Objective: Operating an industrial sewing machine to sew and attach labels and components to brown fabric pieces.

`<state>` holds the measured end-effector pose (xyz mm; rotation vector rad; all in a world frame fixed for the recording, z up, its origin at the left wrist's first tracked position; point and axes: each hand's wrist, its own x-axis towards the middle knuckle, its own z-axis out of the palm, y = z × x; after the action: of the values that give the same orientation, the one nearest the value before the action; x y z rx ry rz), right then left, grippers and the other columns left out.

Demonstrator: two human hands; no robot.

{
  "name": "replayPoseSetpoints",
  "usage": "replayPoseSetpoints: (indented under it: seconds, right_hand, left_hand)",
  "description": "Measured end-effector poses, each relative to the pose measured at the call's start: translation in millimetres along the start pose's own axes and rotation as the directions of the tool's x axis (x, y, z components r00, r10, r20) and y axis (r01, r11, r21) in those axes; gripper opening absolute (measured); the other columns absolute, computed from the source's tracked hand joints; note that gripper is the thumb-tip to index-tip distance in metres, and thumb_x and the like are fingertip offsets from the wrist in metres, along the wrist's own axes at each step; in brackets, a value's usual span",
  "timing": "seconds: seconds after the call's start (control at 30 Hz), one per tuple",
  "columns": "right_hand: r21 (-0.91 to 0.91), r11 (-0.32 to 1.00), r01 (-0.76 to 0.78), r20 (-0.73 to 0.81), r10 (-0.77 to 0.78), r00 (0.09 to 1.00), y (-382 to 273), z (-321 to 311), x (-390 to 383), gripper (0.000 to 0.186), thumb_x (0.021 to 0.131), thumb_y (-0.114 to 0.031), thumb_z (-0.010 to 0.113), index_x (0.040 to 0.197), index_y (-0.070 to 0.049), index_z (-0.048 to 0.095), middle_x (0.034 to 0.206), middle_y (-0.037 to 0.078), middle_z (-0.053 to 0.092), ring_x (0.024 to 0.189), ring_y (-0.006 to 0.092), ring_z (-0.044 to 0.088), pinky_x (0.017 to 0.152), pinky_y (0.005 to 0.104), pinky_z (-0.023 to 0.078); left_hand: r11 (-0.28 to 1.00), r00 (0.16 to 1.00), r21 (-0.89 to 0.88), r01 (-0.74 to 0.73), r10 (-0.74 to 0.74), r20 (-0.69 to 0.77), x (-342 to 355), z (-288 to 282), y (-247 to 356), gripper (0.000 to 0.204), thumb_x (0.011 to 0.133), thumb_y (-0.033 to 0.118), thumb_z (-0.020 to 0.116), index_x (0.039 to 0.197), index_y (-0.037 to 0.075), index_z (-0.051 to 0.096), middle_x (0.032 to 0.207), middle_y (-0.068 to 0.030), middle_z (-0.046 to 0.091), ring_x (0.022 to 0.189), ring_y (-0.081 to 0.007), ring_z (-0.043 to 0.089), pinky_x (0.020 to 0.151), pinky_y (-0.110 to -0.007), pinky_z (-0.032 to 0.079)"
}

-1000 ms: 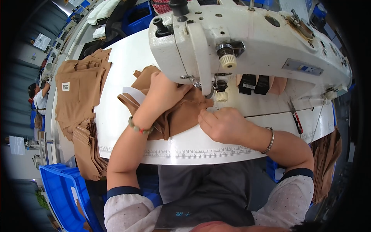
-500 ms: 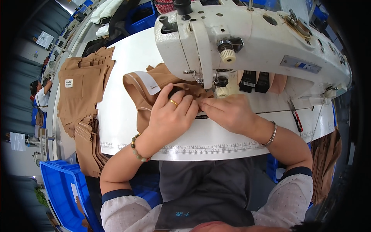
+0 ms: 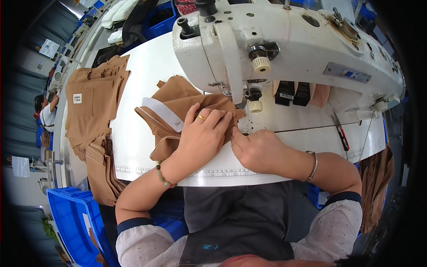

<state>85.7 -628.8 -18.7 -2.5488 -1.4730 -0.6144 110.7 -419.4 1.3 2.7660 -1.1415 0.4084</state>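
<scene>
Honestly, it looked partway done: the brown cloth point(image 3: 175, 93) lay bunched on the white desk point(image 3: 133, 89), its edge by the needle end of the sewing machine point(image 3: 302, 53). Left hand point(image 3: 202, 135) was flat on top; right hand point(image 3: 258, 149) had curled fingers at the edge, couldn't tell if pinching. No clue how much was sewn, or whether the stacked brown pieces point(image 3: 95, 124) were finished. Red-handled snips point(image 3: 341, 135) lay rightward; blue bin point(image 3: 71, 218), curtains point(image 3: 26, 84) and a co-worker point(image 3: 46, 111) were leftward.
</scene>
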Motion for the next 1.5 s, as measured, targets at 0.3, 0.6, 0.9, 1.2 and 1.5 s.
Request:
replayPoseSetpoints:
  seconds: [0.3, 0.6, 0.9, 1.2, 1.5]
  right_hand:
    - [-0.092, 0.995, -0.035, 0.012, 0.036, 0.999, 3.3, 6.8, 2.1, 0.024, 0.078, -0.013, 0.066, 0.092, 0.005, 0.073, 0.105, 0.027, 0.073, 0.05, 0.0153, 0.062, 0.044, 0.0289, 0.048]
    - [-0.059, 0.991, -0.122, -0.174, 0.11, 0.979, 25.8, 26.1, 12.6, 0.01, 0.073, -0.011, 0.067, 0.071, -0.002, 0.066, 0.069, 0.009, 0.06, 0.049, 0.0171, 0.062, 0.04, 0.0321, 0.048]
    - [0.015, 0.99, -0.143, -0.144, 0.143, 0.979, 29.4, 27.8, 15.5, 0.008, 0.077, -0.009, 0.065, 0.075, -0.001, 0.066, 0.071, 0.01, 0.061, 0.054, 0.02, 0.065, 0.045, 0.0337, 0.052]
    - [0.009, 0.987, -0.159, -0.124, 0.159, 0.979, 30.8, 23.7, 14.8, 0.009, 0.078, -0.009, 0.064, 0.078, -0.001, 0.065, 0.07, 0.009, 0.061, 0.055, 0.0193, 0.066, 0.045, 0.0333, 0.051]
    - [-0.053, 0.984, -0.169, -0.062, 0.166, 0.984, 27.8, 24.3, 11.3, 0.024, 0.08, -0.012, 0.068, 0.099, 0.002, 0.074, 0.112, 0.02, 0.074, 0.062, 0.0199, 0.069, 0.051, 0.0295, 0.053]
  left_hand:
    - [0.998, 0.992, -0.06, -0.022, 0.014, -0.129, 2.5, 13.0, -9.7, 0.046, 0.077, 0.003, 0.071, 0.123, 0.009, 0.071, 0.119, -0.0027, 0.066, 0.109, -0.0245, 0.061, 0.109, -0.05, 0.041]
    - [0.994, 0.98, -0.106, -0.014, -0.008, -0.2, 28.6, 21.5, -31.1, 0.036, 0.076, -0.001, 0.068, 0.11, 0.008, 0.076, 0.098, -0.0069, 0.069, 0.089, -0.0283, 0.065, 0.088, -0.046, 0.047]
    - [0.995, 0.957, -0.093, -0.034, 0.006, -0.289, 45.0, 36.8, -53.5, 0.006, 0.072, 0.002, 0.07, 0.068, 0.003, 0.065, 0.067, -0.0116, 0.062, 0.06, -0.0351, 0.06, 0.058, -0.045, 0.047]
    - [0.995, 0.985, -0.043, 0.093, -0.098, -0.143, 41.4, 32.3, -48.9, 0.007, 0.077, 0.01, 0.071, 0.082, 0.007, 0.076, 0.092, -0.0084, 0.071, 0.101, -0.0282, 0.064, 0.102, -0.047, 0.043]
    - [0.978, 0.976, 0.07, 0.196, -0.188, -0.107, 22.5, 21.7, -35.2, 0.022, 0.079, 0.008, 0.072, 0.101, 0.01, 0.074, 0.11, -0.009, 0.069, 0.111, -0.0302, 0.062, 0.109, -0.057, 0.038]
